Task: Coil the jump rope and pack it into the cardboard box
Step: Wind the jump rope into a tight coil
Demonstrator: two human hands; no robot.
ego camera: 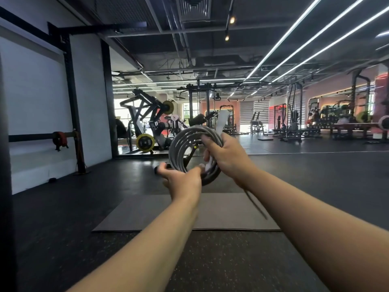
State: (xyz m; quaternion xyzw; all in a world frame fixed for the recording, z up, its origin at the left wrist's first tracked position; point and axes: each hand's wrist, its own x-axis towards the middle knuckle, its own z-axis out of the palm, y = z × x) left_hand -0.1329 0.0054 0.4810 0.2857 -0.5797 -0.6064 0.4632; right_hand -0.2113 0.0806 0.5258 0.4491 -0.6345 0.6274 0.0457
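The grey jump rope (pixel 181 146) is wound into a round coil of several loops, held up at chest height in front of me. My right hand (pixel 226 155) grips the coil's right side together with a white handle (pixel 221 121) that sticks up above it. My left hand (pixel 182 179) holds the coil's lower edge and a black handle (pixel 161 167) pointing left. A loose tail of rope (pixel 255 204) hangs down below my right wrist. No cardboard box is in view.
A grey exercise mat (pixel 221 213) lies on the dark rubber floor below my hands. Weight machines (pixel 147 123) stand ahead by a mirrored wall, with more racks (pixel 294 114) at the right. A white wall with a black frame (pixel 71 102) runs along the left.
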